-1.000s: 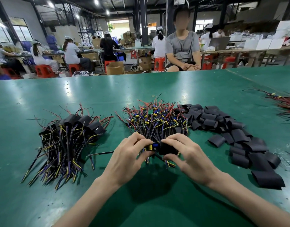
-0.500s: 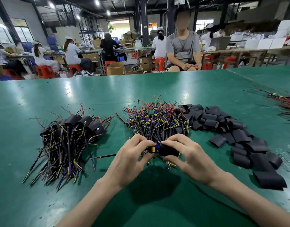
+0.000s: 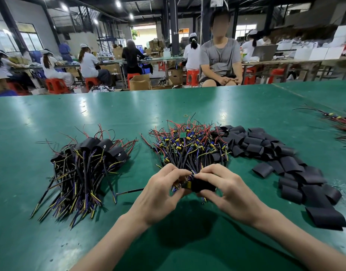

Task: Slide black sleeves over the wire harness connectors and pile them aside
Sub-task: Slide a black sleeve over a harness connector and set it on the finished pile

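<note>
Above the near edge of the green table (image 3: 246,106), we hold both hands together over one harness. Our left hand (image 3: 160,192) pinches the wire side of the harness connector (image 3: 185,185), thumb and fingers closed on it; a yellow and blue part of the connector shows between the two hands. Our right hand (image 3: 226,190) grips a black sleeve (image 3: 202,185), fingertips pressed on its top and thumb beneath. The sleeve touches the connector; how far it covers the connector we cannot tell, since the fingers hide the joint.

Just beyond the hands lies the pile of unsleeved harnesses (image 3: 187,145): red, black, purple and yellow wires with small blue and yellow connectors, fanned toward the far side of the table. To the right of that pile, and touching its edge, is the stock of loose black sleeves (image 3: 285,163), flattened tube pieces that spread in a band toward the near right corner of the table.

To the left, well apart from the hands, lies the pile of finished harnesses (image 3: 84,169). Their sleeved ends point away from us and their wire tails point toward us. A single dark lead (image 3: 129,191) lies on the table between this pile and our left hand.

At the far right edge a further bundle of red wires (image 3: 342,124) rests on the table.
</note>
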### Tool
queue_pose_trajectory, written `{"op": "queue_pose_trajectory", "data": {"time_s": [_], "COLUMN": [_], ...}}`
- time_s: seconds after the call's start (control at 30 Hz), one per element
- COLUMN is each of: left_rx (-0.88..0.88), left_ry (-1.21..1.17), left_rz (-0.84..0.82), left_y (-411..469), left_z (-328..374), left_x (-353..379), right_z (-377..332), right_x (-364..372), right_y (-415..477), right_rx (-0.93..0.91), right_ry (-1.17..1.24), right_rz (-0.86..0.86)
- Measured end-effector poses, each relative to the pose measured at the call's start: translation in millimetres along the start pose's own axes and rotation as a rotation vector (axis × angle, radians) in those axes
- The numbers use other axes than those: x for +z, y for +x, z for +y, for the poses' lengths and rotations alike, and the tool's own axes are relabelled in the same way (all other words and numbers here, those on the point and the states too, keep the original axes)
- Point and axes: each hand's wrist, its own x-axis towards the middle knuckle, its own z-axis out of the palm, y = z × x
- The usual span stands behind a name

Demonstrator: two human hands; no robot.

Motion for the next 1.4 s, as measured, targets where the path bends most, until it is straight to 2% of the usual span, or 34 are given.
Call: {"op": "queue_pose_trajectory", "data": {"time_s": [0.13, 0.27, 0.7, 0.8, 0.9, 0.93, 0.97, 1.03, 1.13, 1.27, 1.4], "left_rx": [-0.038, -0.133, -0.039, -0.024, -0.045, -0.079, -0.117, -0.203, -0.403, -0.657, -0.732], "left_ry": [-0.122, -0.065, -0.021, 0.12, 0.325, 0.401, 0.477, 0.596, 0.686, 0.684, 0.661], "left_rz": [0.036, 0.074, 0.077, 0.192, 0.453, 0.535, 0.6, 0.687, 0.711, 0.584, 0.555], "left_y": [2, 2, 0, 4, 9, 10, 10, 8, 3, -7, -10], "left_z": [0, -7, -8, -11, -26, -32, -40, -57, -82, -108, -112], "left_x": [1, 0, 3, -6, -31, -42, -53, -72, -89, -91, -89], "right_z": [1, 3, -2, 5, 23, 31, 39, 52, 58, 58, 55], "right_x": [0, -2, 2, -6, -20, -26, -31, -38, -38, -29, -26], "right_y": [0, 0, 1, 5, 7, 6, 5, 1, -3, -6, -5], "right_rx": [0.037, 0.047, 0.028, 0.088, 0.299, 0.411, 0.546, 0.816, 1.024, 1.005, 0.922], "right_ry": [0.032, 0.043, 0.013, -0.136, -0.324, -0.411, -0.493, -0.593, -0.585, -0.554, -0.609], "right_rz": [0.033, 0.088, 0.03, 0.036, 0.195, 0.196, 0.137, -0.093, -0.381, -0.5, -0.485]}}
